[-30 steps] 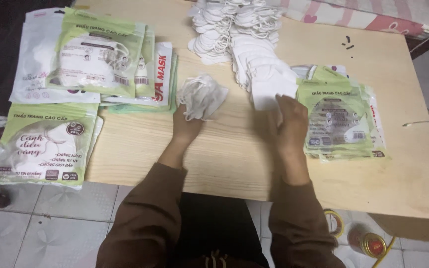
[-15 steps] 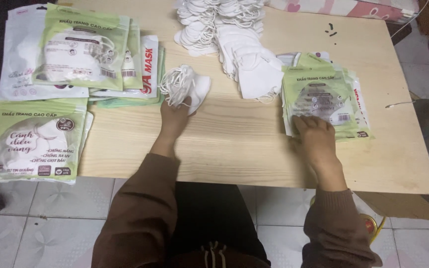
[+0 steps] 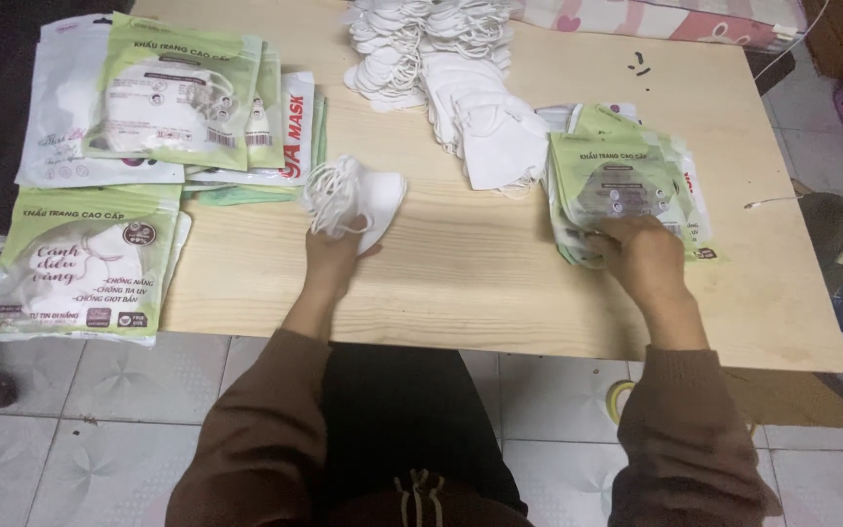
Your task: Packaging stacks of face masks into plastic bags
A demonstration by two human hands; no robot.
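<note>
White masks (image 3: 353,200) in left hand (image 3: 332,262); right hand (image 3: 644,256) on pouches (image 3: 622,190)

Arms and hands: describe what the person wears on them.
Both arms are covered by long brown sleeves of soft, knit-like cloth that end at the wrists. The left hand and right hand are bare: no gloves, rings, watch or bracelet show.

white masks (image 3: 355,198), green-and-white pouches (image 3: 617,185), pale wood-grain table (image 3: 461,283), brown sleeves (image 3: 265,429)

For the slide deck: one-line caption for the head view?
Left hand holds white masks; right hand grips green pouch stack on wooden table.
</note>
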